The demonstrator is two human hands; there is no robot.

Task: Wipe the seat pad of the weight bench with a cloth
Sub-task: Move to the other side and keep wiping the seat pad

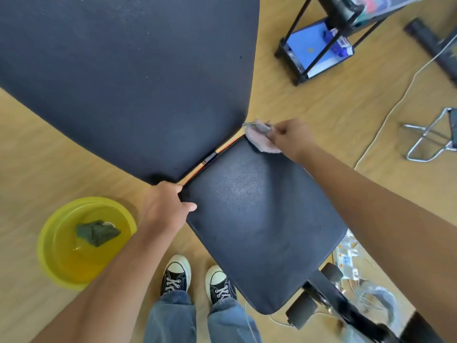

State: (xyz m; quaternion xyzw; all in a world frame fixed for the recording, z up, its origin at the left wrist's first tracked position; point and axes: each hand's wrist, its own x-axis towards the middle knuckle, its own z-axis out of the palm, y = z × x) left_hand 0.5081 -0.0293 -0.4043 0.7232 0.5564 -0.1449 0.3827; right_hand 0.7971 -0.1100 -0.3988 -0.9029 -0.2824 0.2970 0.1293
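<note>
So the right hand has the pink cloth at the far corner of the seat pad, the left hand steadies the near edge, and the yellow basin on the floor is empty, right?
Not quite: the yellow basin is not empty. The head view shows liquid and a dark green cloth in it. The rest stands: the right hand holds the pink cloth at the far corner of the seat pad, and the left hand steadies its near edge.

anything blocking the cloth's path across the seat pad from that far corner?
Nothing visible does. The right hand presses the pink cloth on the far corner of the seat pad, whose top is bare. The left hand grips only the pad's left edge, thumb just over the rim, outside most of the sweep.
</note>
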